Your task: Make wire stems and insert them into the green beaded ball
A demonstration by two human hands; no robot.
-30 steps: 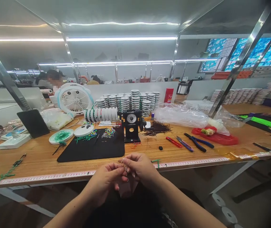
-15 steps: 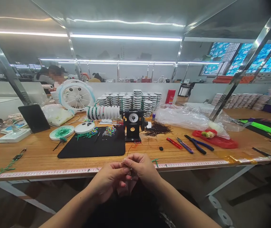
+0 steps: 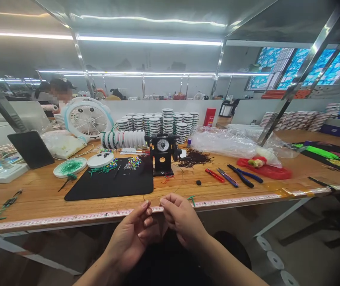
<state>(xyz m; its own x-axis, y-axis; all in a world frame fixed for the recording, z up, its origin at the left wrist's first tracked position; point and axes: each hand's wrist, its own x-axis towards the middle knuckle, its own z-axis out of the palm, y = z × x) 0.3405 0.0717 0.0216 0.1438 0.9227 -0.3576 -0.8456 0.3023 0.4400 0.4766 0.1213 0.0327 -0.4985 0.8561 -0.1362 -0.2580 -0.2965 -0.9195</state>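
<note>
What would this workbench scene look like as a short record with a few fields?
Left hand: raised at the bench's front edge, fingers slightly curled
Right hand: beside the left hand, fingertips close to it
Between hands: a thin dark wire, too fine to tell if held
Bench: wooden workbench, measuring tape along its edge
Nearby: black mat with coloured beads; black dial device
Further: stacked white spools; pliers
Background: a co-worker
</note>
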